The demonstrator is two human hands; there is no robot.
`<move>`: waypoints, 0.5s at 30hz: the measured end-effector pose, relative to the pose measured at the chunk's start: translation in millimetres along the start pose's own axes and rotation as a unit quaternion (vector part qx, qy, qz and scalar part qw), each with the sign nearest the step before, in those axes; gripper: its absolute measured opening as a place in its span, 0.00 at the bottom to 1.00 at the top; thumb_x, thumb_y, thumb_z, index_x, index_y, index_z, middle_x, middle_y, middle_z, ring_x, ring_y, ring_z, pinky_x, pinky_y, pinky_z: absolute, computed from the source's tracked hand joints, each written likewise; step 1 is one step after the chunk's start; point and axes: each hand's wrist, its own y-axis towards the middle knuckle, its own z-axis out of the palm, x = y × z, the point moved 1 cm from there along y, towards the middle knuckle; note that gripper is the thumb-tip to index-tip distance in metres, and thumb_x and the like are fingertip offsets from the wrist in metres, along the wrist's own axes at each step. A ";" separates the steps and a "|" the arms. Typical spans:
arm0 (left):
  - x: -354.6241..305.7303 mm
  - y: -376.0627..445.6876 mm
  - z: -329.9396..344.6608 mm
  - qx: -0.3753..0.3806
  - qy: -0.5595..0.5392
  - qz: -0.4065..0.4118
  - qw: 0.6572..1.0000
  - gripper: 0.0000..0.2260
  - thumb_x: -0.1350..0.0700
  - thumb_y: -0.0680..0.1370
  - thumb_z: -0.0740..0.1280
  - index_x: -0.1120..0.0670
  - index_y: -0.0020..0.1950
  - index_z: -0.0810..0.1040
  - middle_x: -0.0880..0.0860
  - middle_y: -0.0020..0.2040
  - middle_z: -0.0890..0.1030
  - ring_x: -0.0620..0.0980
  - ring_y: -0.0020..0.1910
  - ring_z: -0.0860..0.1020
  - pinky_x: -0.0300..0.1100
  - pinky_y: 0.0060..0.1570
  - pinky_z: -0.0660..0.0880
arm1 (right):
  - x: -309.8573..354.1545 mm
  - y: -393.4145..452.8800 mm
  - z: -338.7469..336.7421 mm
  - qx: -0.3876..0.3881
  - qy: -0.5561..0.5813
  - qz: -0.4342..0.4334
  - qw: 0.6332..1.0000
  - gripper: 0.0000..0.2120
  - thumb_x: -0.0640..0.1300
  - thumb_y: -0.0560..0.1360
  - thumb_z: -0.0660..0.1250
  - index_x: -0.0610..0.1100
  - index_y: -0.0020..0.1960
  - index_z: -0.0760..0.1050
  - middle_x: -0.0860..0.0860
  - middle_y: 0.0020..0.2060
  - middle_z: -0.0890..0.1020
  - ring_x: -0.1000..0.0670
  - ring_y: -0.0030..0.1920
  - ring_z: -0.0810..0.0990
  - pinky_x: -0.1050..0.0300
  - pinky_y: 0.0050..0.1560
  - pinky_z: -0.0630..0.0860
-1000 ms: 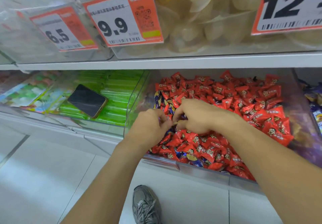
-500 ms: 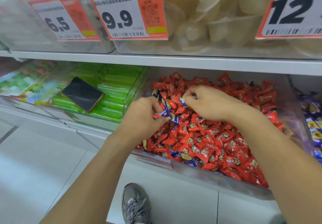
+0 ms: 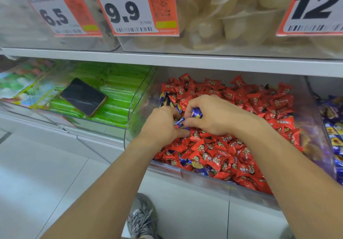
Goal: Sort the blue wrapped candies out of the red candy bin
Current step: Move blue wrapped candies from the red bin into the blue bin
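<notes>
A clear plastic bin (image 3: 207,180) on the lower shelf is full of red wrapped candies (image 3: 219,151). Blue wrapped candies lie mixed in at its left wall (image 3: 164,98) and near its front edge (image 3: 196,166). My left hand (image 3: 161,127) is over the bin's left part, fingers closed on a blue wrapped candy (image 3: 178,123). My right hand (image 3: 215,116) is right beside it and pinches another blue candy (image 3: 196,112) between thumb and forefinger. The two hands nearly touch.
A black phone (image 3: 83,96) lies on green packets in the bin (image 3: 111,97) to the left. A bin of blue and purple candies (image 3: 334,138) stands at the right. Price tags 6.5, 9.9 (image 3: 128,10) and 12 hang from the shelf above. My grey shoe (image 3: 142,218) is on the white floor.
My right hand went to the back left of the bin, picked a blue candy and came back beside the left hand. The left hand still holds blue candy.
</notes>
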 end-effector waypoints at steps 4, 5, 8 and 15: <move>-0.2 1.8 0.1 -0.006 0.009 0.032 0.999 0.11 0.49 0.69 0.77 0.53 0.35 0.78 0.47 0.25 0.70 0.46 0.26 0.69 0.39 0.25 0.61 | -5.9 -2.6 -7.1 -0.019 0.012 0.002 1.000 0.06 0.54 0.77 0.68 0.54 0.52 0.80 0.62 0.43 0.75 0.59 0.40 0.74 0.62 0.37 0.66; 3.3 2.1 -1.4 0.001 -0.007 0.036 0.999 0.13 0.49 0.69 0.76 0.53 0.33 0.77 0.47 0.24 0.69 0.44 0.23 0.68 0.37 0.24 0.59 | -7.3 -4.8 -10.9 -0.025 0.014 0.008 1.000 0.07 0.54 0.77 0.68 0.54 0.52 0.80 0.63 0.44 0.75 0.58 0.41 0.75 0.61 0.37 0.67; 10.2 -0.4 -11.3 0.018 -0.074 0.045 0.996 0.11 0.48 0.71 0.76 0.54 0.36 0.81 0.47 0.25 0.71 0.42 0.23 0.66 0.34 0.25 0.61 | -12.6 -10.6 -20.6 -0.047 0.011 0.024 0.999 0.08 0.57 0.77 0.68 0.55 0.51 0.80 0.62 0.44 0.77 0.59 0.41 0.76 0.60 0.38 0.69; -16.6 -17.2 -26.2 0.095 -0.325 -0.004 0.941 0.08 0.44 0.74 0.70 0.48 0.43 0.82 0.48 0.32 0.71 0.45 0.30 0.68 0.38 0.32 0.67 | -13.7 -24.6 -23.5 -0.021 0.136 -0.035 0.990 0.15 0.58 0.76 0.69 0.59 0.62 0.75 0.59 0.36 0.82 0.60 0.27 0.73 0.65 0.32 0.69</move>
